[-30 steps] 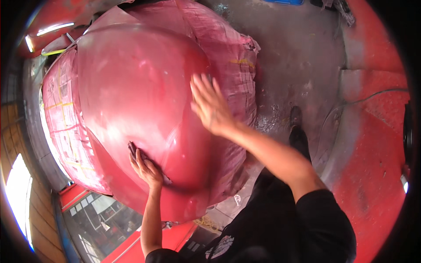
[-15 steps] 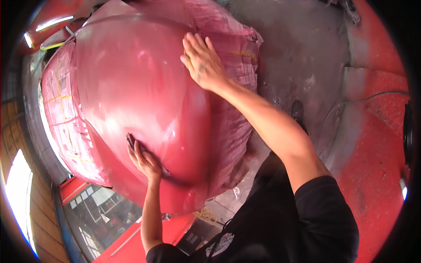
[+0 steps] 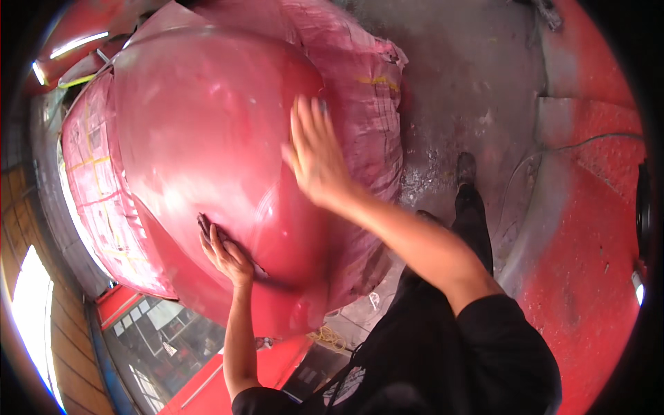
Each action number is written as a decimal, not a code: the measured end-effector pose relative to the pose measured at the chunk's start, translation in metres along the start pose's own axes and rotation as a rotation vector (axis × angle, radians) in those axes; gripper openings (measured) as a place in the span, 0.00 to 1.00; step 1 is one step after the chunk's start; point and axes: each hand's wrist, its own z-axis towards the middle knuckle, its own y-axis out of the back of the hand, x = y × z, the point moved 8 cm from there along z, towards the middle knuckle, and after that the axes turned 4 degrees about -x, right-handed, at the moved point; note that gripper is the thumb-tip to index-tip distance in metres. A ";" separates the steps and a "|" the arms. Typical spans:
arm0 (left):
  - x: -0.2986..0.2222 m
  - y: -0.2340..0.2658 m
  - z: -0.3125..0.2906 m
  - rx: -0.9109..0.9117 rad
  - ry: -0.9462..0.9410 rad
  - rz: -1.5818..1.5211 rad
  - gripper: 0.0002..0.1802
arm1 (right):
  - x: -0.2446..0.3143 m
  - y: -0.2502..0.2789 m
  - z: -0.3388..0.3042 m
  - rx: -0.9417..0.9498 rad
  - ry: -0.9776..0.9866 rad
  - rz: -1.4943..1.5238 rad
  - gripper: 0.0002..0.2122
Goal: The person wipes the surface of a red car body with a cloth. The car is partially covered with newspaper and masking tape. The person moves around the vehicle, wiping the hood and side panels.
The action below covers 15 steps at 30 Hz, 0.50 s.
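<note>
A broad, rounded red car body panel with a hazy sheen fills the space in front of me. On its near part rests my left hand, fingers stretched out. A dark brown shape shows along those fingertips; whether it is a thin pad or a shadow, I cannot tell. Farther off, my right hand lies over the panel's right side, fingers extended and smeared by motion. Nothing shows in that hand, though its palm is hidden.
Pink-dusted masking sheets with yellow tape border the panel's left side; more masking sheets hang on the right. Beyond them is a grey floor and red floor with a dark cable. Yellow cord lies by the near end.
My right hand has swept back toward me across the panel and is now blurred. My left hand has barely moved. More of my leg and shoe shows on the right.
</note>
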 end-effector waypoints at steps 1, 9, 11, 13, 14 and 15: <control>0.001 -0.001 0.001 -0.005 -0.009 -0.001 0.27 | 0.011 -0.001 -0.034 0.057 -0.005 -0.003 0.33; -0.010 -0.005 0.008 0.009 0.008 -0.012 0.27 | -0.040 0.010 0.079 -0.111 0.005 -0.133 0.31; 0.000 -0.002 0.002 0.003 0.007 0.007 0.27 | -0.020 0.010 0.033 -0.064 0.026 -0.126 0.32; 0.000 0.000 0.000 -0.011 -0.023 0.002 0.27 | 0.005 -0.005 -0.056 0.124 0.053 -0.033 0.35; 0.001 0.003 -0.001 -0.009 -0.022 0.001 0.27 | 0.013 -0.007 -0.089 0.163 0.089 0.018 0.34; 0.003 0.002 -0.001 -0.011 -0.021 -0.002 0.27 | 0.013 -0.004 -0.077 0.152 0.121 -0.019 0.33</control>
